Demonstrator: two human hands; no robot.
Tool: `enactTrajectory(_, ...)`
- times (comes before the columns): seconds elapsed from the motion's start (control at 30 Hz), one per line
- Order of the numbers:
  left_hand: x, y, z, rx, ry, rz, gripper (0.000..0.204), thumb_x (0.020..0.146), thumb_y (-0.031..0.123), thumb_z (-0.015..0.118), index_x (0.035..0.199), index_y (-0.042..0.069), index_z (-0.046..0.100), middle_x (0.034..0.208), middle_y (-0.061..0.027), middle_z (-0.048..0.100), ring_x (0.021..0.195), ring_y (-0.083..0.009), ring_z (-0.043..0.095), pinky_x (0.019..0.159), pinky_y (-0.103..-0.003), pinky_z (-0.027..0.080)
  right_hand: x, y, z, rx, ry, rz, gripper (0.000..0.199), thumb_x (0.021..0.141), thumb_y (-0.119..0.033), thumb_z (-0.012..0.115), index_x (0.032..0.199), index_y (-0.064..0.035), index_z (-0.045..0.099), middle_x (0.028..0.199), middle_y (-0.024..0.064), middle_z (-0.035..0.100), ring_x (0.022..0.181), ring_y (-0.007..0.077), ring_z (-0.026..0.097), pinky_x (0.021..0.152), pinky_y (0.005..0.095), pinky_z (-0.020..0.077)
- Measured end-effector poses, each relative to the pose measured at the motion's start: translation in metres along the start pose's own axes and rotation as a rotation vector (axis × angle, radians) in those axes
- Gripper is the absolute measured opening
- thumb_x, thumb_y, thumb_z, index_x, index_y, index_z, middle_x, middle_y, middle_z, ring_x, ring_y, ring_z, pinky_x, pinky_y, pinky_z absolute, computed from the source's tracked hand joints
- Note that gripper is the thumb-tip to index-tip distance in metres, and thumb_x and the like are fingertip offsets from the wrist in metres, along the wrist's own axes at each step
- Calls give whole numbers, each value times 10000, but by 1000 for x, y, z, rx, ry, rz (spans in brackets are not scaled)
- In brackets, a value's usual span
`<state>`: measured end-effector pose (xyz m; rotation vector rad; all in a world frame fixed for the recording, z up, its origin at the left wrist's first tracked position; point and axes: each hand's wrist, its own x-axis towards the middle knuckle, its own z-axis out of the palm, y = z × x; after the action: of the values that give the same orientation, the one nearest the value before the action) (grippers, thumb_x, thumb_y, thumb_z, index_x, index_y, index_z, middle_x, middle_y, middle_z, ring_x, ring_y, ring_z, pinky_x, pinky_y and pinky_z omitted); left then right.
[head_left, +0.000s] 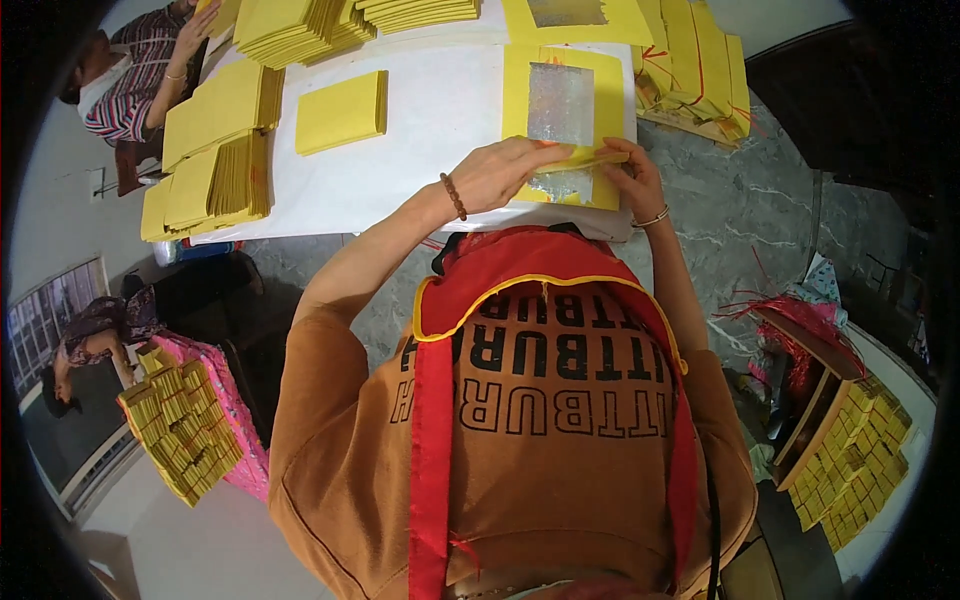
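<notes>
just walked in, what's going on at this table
A person is handling yellow paper at a white-covered table. Their right hand pinches the right end of a narrow yellow paper strip, and the left hand's fingers are at its other end. Beneath lies a yellow sheet with a silver panel. To the left sit a flat yellow packet and, farther over, stacks of folded yellow paper. Another person is by the far left corner.

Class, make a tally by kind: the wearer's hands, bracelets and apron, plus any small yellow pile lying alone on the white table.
Left hand and right hand: 2
Bracelets: 2
Red apron: 1
Lone yellow pile: 1
Total: 6
</notes>
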<state>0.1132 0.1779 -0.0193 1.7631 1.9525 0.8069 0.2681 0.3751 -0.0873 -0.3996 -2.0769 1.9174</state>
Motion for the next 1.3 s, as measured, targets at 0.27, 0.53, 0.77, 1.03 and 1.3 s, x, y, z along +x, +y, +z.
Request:
enactTrajectory(0.27, -6, -3, 2, 205, -28, 245, 459, 657, 146, 663, 1093, 121, 523, 1097, -85, 474, 963, -241, 464, 821, -360, 397, 0, 10, -1, 120, 59, 120, 200, 746, -91, 626, 924, -6, 591, 1109, 75, 449, 984, 133, 455, 827, 251, 376)
enactTrajectory(0.53, -2, -10, 1, 188, -42, 276, 432, 621, 204, 690, 1022, 112, 558, 1014, -81, 490, 954, -236, 458, 810, -343, 394, 0, 10, -4, 168, 48, 129, 171, 747, -91, 620, 895, -8, 598, 1100, 79, 466, 1007, 151, 450, 847, 263, 358)
enactTrajectory(0.77, 2, -16, 1, 85, 34, 306, 141, 768, 150, 557, 873, 57, 544, 939, -115, 523, 835, -266, 510, 730, -336, 435, 0, 16, -9, 216, 31, 120, 207, 756, -103, 613, 938, -7, 587, 1098, 79, 486, 1025, 144, 448, 854, 261, 354)
enactTrajectory(1.03, 0, -19, -5, -107, -57, -111, 97, 803, 90, 480, 873, 25, 464, 958, -142, 536, 804, -285, 559, 649, -341, 449, 0, 0, -5, 268, -8, 126, 247, 790, -127, 577, 1001, 0, 558, 1005, 48, 535, 907, 124, 497, 795, 253, 393)
enactTrajectory(1.3, 0, 3, -9, 155, 123, 251, 399, 743, -8, 481, 1119, 126, 488, 1035, -129, 498, 882, -277, 535, 718, -330, 486, 9, -3, 0, 42, 85, 101, 268, 760, -132, 616, 991, -4, 565, 959, 66, 558, 866, 133, 517, 770, 253, 411)
